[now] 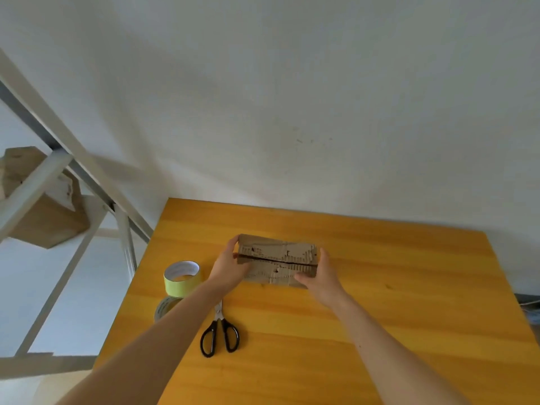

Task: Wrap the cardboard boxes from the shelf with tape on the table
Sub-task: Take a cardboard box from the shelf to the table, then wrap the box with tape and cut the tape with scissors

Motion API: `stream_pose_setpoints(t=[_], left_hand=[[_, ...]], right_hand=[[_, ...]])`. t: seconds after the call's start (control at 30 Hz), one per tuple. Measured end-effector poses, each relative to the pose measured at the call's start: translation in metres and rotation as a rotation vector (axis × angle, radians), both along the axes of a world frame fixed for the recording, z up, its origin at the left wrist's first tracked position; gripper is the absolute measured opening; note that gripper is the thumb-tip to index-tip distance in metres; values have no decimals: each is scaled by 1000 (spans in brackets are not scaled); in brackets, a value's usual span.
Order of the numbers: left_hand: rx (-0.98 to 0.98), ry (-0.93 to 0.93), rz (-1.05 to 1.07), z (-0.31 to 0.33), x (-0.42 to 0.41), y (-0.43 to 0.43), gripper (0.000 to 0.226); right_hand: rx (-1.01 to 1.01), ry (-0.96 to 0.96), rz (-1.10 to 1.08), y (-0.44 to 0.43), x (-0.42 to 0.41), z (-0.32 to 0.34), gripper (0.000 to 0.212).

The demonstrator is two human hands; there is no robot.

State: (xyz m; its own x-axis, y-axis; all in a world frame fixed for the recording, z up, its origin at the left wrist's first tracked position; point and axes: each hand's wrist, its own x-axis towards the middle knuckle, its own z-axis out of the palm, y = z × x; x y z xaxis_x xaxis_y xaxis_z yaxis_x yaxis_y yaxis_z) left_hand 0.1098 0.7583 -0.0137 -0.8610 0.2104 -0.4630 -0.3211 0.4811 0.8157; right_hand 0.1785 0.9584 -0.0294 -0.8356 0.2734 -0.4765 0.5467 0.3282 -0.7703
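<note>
Cardboard box (277, 260) at the middle of the bench (380, 287), top flaps meeting along a dark, slightly gaping seam. Gripped at its left end by the left hand (229, 266) and at its right end by the right hand (320, 276), fingers (235, 242) curled round the edges. Probably squaring up before taping. Press the flaps flush, seam facing up. Pin the box with one hand; reach with the other for the yellow tape roll (181, 277) just left of it, second roll (163, 309) nearer. Black scissors (219, 331) near, for the cut. More boxes (43, 217) on the shelf (43, 182), far left.
</note>
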Motion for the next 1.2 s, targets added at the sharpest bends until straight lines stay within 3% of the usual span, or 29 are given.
stream_pose_setpoints(t=[0.23,0.37,0.47,0.67,0.9,1.1,1.2], left_hand=[[-78,0,-7,-16,-7,0,83],[-218,50,-140,-21,-6,4,121],[-375,156,-240,-23,-3,10,131],[-515,282,-391,-37,0,10,121],[-659,515,-490,-56,3,6,98],[-595,485,-528,-55,1,-3,94],[-554,538,-548,-51,1,-22,92]], right_hand=[[44,41,99,3,-3,-12,90],[97,53,123,4,-6,-17,90],[210,68,164,3,-7,-21,85],[726,128,481,0,-6,-34,60],[854,122,522,-6,-8,-43,67],[889,112,510,-9,-10,-37,72],[912,252,390,-17,-9,-31,50]])
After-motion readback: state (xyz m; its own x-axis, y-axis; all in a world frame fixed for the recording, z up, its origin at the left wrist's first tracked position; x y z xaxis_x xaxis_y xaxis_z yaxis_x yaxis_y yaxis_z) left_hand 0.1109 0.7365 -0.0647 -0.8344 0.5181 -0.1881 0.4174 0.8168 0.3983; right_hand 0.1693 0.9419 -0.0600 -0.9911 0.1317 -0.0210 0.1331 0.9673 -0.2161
